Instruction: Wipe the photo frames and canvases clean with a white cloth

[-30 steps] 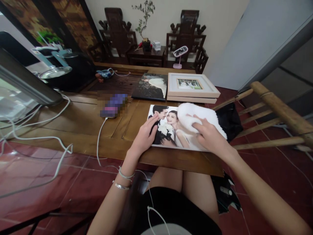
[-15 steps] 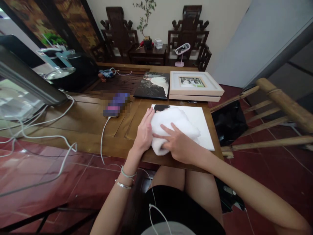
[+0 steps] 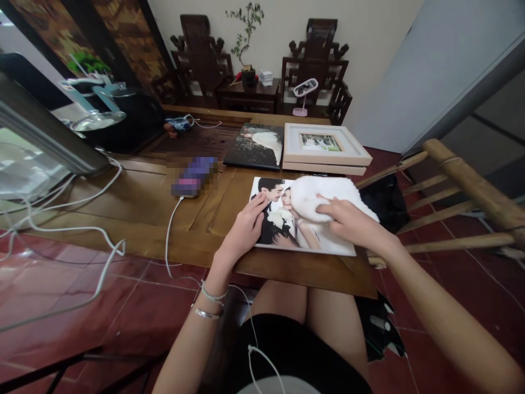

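Observation:
A flat photo panel (image 3: 287,232) lies near the table's front edge, printed with two people in wedding clothes, one holding white flowers. My left hand (image 3: 245,225) rests flat on its left edge, fingers stretched out over the picture. On the panel's upper right is a fluffy white cloth (image 3: 315,196), which hangs past the right edge. My right hand (image 3: 353,221) has hold of this cloth and presses it down, with some fingertips sunk in the pile. The cloth hides the panel's upper right part.
Beyond the panel lie a dark photo book (image 3: 255,146) and stacked pale frames (image 3: 326,145). A phone (image 3: 194,176) with a white charging cable sits to the left on the wooden table (image 3: 227,210). White cables (image 3: 98,235) trail at far left. A bamboo chair (image 3: 471,164) stands right.
My right hand has slid the white cloth rightward and away from me, uncovering the people printed on the panel. My left hand stays at the left edge.

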A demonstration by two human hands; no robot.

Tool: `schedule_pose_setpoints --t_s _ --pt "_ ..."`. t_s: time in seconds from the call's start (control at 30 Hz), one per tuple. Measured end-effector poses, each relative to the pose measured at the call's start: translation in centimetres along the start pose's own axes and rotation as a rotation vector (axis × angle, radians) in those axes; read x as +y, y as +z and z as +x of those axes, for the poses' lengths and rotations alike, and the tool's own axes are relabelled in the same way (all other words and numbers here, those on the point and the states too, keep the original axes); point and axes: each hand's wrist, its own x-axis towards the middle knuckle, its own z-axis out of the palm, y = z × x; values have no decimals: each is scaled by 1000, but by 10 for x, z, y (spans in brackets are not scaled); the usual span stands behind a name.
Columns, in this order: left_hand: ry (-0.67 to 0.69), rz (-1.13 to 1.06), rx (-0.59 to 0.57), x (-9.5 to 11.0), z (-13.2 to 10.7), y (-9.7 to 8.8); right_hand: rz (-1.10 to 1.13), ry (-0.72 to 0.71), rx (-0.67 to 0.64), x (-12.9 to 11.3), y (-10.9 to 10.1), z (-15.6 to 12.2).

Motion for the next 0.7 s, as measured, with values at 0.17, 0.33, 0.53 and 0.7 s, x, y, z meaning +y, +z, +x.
schedule_pose_setpoints --t_s 0.17,0.33,0.53,0.7 --pt "-24 -16 17 0 -1 2 140 -110 171 -13 5 63" --pt "-62 -20 10 1 -1 1 65 -204 133 -45 15 104" --pt "-108 -30 -97 2 1 -3 9 -140 100 -29 19 93" --pt "-76 -31 -94 4 2 -3 -34 -47 151 15 18 55"
